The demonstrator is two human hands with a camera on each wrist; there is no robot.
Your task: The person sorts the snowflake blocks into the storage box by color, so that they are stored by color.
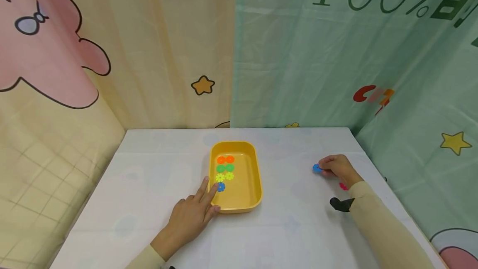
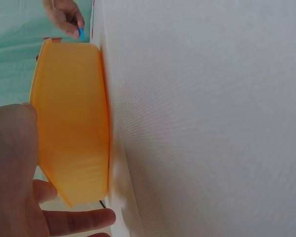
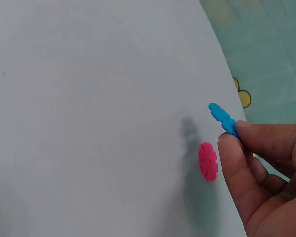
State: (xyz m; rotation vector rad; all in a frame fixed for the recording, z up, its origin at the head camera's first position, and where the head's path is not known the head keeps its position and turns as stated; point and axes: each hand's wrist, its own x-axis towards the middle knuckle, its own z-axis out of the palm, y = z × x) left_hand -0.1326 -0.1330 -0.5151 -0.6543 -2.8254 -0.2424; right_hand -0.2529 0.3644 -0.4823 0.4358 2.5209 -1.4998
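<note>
On the white table lies a yellow tray (image 1: 248, 202) holding flat, flower-shaped discs. Its left side has two orange discs (image 1: 221, 160), two green discs (image 1: 221, 168), two yellow discs (image 1: 220, 177) and one blue disc (image 1: 221, 187), arranged in rows. My left hand (image 1: 192, 215) rests at the tray's near left corner with fingers extended; one fingertip lies by the blue disc. Between thumb and index finger, my right hand (image 1: 340, 168) pinches another blue disc (image 3: 223, 118), raised above the table at the right. Below that hand, a pink disc (image 3: 208, 162) lies on the table.
A black strap end (image 1: 340, 205) sticks out from the right sleeve. Printed curtains (image 1: 291, 65) hang behind the table (image 1: 142, 177) and along both sides. The table's right edge runs close to my right arm.
</note>
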